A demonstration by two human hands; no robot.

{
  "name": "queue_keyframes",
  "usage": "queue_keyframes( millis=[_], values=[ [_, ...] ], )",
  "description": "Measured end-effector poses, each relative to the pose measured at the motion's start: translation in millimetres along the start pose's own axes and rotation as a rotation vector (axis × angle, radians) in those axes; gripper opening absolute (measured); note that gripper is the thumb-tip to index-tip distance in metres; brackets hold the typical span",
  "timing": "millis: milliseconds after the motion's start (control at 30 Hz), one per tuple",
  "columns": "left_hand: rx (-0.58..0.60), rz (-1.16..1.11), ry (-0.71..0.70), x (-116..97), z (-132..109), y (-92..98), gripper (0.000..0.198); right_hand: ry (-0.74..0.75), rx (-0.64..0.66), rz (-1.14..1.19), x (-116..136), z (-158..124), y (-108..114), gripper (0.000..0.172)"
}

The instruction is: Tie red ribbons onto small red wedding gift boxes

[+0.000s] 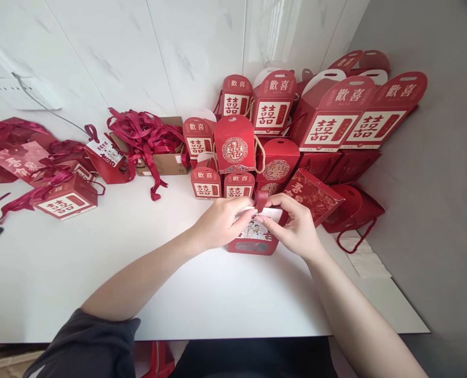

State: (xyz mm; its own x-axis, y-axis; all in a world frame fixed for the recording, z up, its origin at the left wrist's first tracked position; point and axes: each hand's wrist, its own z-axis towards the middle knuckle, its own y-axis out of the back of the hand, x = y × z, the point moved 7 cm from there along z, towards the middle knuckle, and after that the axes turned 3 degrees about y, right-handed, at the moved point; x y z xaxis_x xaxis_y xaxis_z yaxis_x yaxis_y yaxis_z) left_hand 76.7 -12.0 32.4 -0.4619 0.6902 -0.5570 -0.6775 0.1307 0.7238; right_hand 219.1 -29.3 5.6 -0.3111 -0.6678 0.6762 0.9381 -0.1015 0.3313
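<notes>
Small red gift box (252,239), set on the white table (138,283) straight ahead of the body, printed face with a white picture panel turned up toward the camera. Wider side running left to right, top edge pointing away toward the wall. At that top edge, a dark red ribbon (261,200) bent into a short loop that stands up just past the fingertips. Left hand (221,220) coming in from the left, fingers drawn narrow and pinched on the white top edge of the box. Right hand (296,226) coming in from the right, thumb and forefinger closed tight at the base of the loop. Equally near, both touching, the box caught squarely between them, with the loop midway and slightly beyond. Just behind, almost touching the fingers, a row of little red boxes (221,184), and beyond it a tall stack of larger red carrier boxes (328,121) leaning against the wall corner. To the right, a red bag lying on its side (353,210) next to a sheet of white paper (365,260). Well apart on the left, a cardboard carton (166,163) spilling loose ribbons (142,131), plus more finished boxes (65,198) with ribbon tails trailing over the tabletop.
</notes>
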Motion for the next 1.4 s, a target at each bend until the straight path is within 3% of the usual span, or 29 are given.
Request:
queue_keyframes(
  millis=[267,633,833,1033,1400],
  values=[
    [0.019,0.034,0.01,2,0,0.1,0.023,0.058,-0.005,-0.007,0,1,3,0.012],
    [0.009,0.049,-0.017,3,2,-0.1,0.023,-0.113,-0.046,0.021,-10,-2,3,0.008],
    [0.012,0.076,-0.075,-2,0,0.5,0.022,-0.093,-0.077,-0.029,-3,-2,1,0.007],
    [-0.055,0.015,-0.064,-2,-1,1.1,0.018,-0.059,-0.036,-0.031,0,-1,2,0.007],
    [0.003,0.102,-0.147,1,1,1.0,0.022,-0.08,-0.011,0.015,-6,-1,1,0.011]
  ],
)
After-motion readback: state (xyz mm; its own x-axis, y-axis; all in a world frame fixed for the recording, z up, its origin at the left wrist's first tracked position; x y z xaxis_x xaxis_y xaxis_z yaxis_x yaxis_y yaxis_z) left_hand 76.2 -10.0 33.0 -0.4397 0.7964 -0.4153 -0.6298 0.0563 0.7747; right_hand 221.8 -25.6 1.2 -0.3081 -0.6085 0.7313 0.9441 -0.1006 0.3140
